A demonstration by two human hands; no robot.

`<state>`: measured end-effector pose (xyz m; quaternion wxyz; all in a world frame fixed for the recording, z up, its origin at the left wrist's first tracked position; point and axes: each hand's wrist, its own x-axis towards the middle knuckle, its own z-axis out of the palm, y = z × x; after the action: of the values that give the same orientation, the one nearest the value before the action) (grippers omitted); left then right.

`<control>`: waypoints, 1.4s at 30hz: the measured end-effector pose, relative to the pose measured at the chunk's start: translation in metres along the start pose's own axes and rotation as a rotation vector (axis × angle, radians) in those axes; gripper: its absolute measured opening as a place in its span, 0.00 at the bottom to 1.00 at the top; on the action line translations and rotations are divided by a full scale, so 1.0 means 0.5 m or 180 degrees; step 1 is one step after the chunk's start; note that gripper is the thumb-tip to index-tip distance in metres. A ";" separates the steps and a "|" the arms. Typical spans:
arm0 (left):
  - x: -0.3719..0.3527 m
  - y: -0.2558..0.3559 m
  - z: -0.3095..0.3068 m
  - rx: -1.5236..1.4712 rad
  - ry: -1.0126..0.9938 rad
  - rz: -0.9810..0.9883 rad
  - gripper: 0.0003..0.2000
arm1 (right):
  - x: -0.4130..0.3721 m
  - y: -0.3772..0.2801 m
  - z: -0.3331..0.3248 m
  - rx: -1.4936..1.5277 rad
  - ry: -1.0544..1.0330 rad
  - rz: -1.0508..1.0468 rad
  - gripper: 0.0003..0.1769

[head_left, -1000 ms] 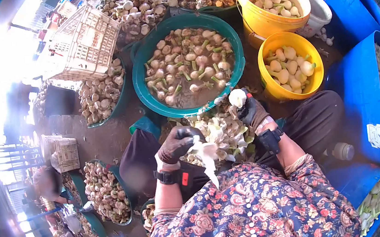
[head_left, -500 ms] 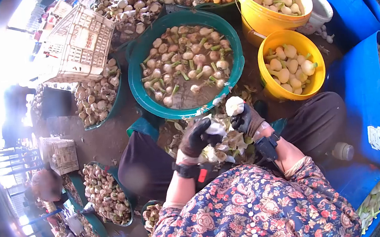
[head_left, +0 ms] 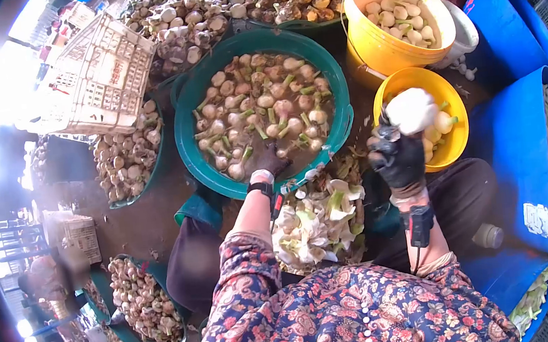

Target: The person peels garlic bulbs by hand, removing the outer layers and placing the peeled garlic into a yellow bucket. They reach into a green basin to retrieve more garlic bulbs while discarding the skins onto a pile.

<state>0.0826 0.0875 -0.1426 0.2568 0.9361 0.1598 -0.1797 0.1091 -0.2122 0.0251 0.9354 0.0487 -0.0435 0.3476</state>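
Observation:
A green tub holds many garlic bulbs with cut green stems, lying in murky water. My left hand, in a dark glove, reaches over the tub's near rim in among them; its fingers are partly hidden and blend with the water. Gripped in my gloved right hand is a peeled white garlic bulb, a little blurred, above the near yellow bucket. Other peeled bulbs lie in that bucket, partly covered by my hand. Between my legs a pile of garlic peelings shows.
Another yellow bucket of peeled bulbs stands behind the near one. Blue barrels lie along the right, some holding cut stems. A white crate and tubs of unpeeled garlic are on the left. A person is at far left.
My left hand has left the peelings and reached forward into the green tub. My right hand has moved right with the white bulb, over the near yellow bucket.

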 end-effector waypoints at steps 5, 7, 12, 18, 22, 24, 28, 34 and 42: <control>-0.030 0.034 0.044 -0.3798 -0.1041 -0.0270 0.27 | 0.000 0.040 -0.100 -0.3056 0.2489 0.0083 0.33; -0.086 0.072 0.030 -0.3170 -0.0571 0.0385 0.25 | -0.022 0.082 -0.184 -0.4354 0.2356 0.0054 0.22; -0.242 0.203 -0.058 -0.1733 0.0297 0.1201 0.26 | -0.006 0.140 -0.127 -0.6381 0.2491 0.0223 0.22; -0.293 0.222 -0.087 -0.1170 0.0562 0.1340 0.25 | -0.038 0.128 -0.118 -0.5699 0.1783 0.0220 0.19; -0.304 0.201 -0.089 -0.3163 -0.0350 0.0981 0.22 | -0.061 0.114 -0.081 -0.4154 0.1635 0.0630 0.18; -0.320 0.207 -0.081 -0.3271 -0.0248 0.0892 0.24 | -0.066 0.124 -0.081 -0.3820 0.1768 0.0663 0.19; -0.339 0.226 -0.062 -0.2676 -0.0042 0.1213 0.39 | -0.072 0.149 -0.071 -0.2596 0.2154 0.0873 0.26; -0.362 0.228 -0.100 0.0065 0.1655 0.1693 0.34 | -0.078 0.129 -0.107 -0.3487 0.1873 0.1825 0.19; -0.353 0.180 -0.044 -0.3221 -0.0304 0.0134 0.13 | -0.066 0.122 -0.145 -0.3827 0.1122 0.1299 0.19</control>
<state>-0.0327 -0.0105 -0.0127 0.6887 0.6882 0.1960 -0.1173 0.0476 -0.1787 -0.0468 0.7081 -0.5491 -0.0846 0.4358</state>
